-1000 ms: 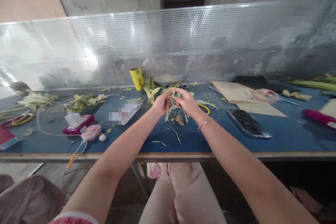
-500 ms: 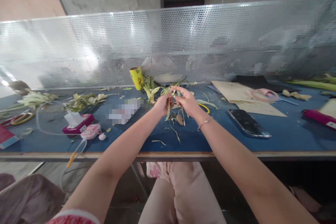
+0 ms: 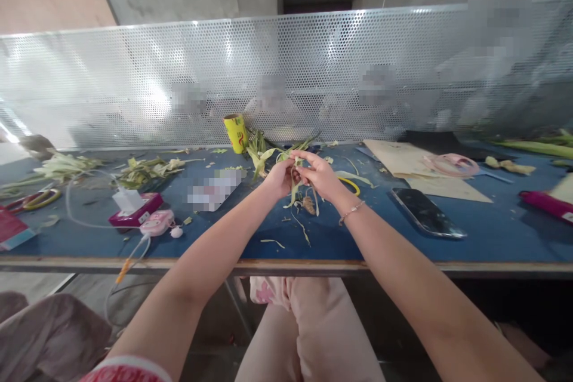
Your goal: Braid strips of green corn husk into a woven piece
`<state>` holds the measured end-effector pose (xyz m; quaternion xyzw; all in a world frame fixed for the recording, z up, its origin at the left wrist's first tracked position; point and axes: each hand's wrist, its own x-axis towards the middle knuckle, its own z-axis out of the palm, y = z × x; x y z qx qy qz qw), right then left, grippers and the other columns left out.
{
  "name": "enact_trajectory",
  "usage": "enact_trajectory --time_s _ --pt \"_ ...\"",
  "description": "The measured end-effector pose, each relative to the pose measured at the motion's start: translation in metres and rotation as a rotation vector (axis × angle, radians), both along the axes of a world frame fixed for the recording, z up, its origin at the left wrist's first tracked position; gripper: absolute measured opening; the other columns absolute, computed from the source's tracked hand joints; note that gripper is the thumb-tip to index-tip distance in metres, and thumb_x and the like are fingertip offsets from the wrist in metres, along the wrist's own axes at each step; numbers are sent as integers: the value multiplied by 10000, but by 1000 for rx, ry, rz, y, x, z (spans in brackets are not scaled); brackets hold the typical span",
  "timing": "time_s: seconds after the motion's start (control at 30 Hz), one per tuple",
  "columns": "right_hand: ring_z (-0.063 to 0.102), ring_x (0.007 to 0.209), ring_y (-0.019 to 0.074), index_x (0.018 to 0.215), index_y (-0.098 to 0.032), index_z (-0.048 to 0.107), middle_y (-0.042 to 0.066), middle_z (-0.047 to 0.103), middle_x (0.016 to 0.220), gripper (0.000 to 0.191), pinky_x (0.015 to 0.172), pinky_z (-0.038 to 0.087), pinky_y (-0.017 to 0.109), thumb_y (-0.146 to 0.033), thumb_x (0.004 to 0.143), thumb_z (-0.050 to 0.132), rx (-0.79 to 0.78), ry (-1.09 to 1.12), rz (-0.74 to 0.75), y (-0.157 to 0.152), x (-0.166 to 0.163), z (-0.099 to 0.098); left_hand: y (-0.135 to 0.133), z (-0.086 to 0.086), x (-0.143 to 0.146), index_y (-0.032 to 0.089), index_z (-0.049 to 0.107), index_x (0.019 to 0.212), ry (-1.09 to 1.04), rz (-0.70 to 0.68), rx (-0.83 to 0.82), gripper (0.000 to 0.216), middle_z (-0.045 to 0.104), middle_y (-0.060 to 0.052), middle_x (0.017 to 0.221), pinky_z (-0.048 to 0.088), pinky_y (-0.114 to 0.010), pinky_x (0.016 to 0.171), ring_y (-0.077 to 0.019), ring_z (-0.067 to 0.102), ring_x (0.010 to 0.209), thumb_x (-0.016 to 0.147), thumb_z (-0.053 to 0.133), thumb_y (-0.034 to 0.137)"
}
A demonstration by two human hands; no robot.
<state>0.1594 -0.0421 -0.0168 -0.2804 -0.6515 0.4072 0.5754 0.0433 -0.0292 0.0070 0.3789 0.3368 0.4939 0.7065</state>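
Note:
My left hand (image 3: 280,179) and my right hand (image 3: 321,173) meet over the middle of the blue table. Both have their fingers closed on pale green leaf strips (image 3: 294,193), whose ends dangle below. The exact grip is partly hidden by the fingers. Just beneath lies a small brown clump (image 3: 308,205), with thin dry shreds around it. Behind my hands is a heap of green leaves (image 3: 259,155). A yellow ring (image 3: 351,184) shows beside my right wrist.
A yellow tube (image 3: 235,133) stands near the perforated metal screen (image 3: 313,71). To the right lie a phone (image 3: 427,213), brown paper sheets (image 3: 452,185) and a pink tape roll (image 3: 456,163). Leftward are a magenta box (image 3: 145,209), a white cable, and a leaf pile (image 3: 145,173).
My fingers have shifted slightly and drawn closer together on the leaf strips. The whole view has moved a little; the things on the table lie as before.

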Motion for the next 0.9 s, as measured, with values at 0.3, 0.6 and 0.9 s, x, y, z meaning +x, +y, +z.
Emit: enact_trajectory --time_s 0.3,0.6,0.9 --pt "393 473 57 1203 -232 575 12 627 840 460 453 370 229 -229 744 611 -28 1 1 -5 -1 5 -4 4 -5 138 543 646 -64 -65 -24 244 498 -12 483 384 -194 459 -69 447 424 868 468 204" --pt "367 474 40 1242 -262 560 48 632 1114 495 436 364 227 -234 749 596 -5 -55 0 -5 2 5 0 -2 -3 141 539 651 -37 -110 42 194 488 -5 499 369 -217 462 -68 431 415 826 548 226" --pt "391 469 49 1227 -238 574 36 656 989 498 439 379 227 -188 732 582 -28 -62 -37 -1 0 1 1 -7 3 164 449 624 -8 153 194 211 406 47 474 352 -190 468 -56 424 421 801 561 141"
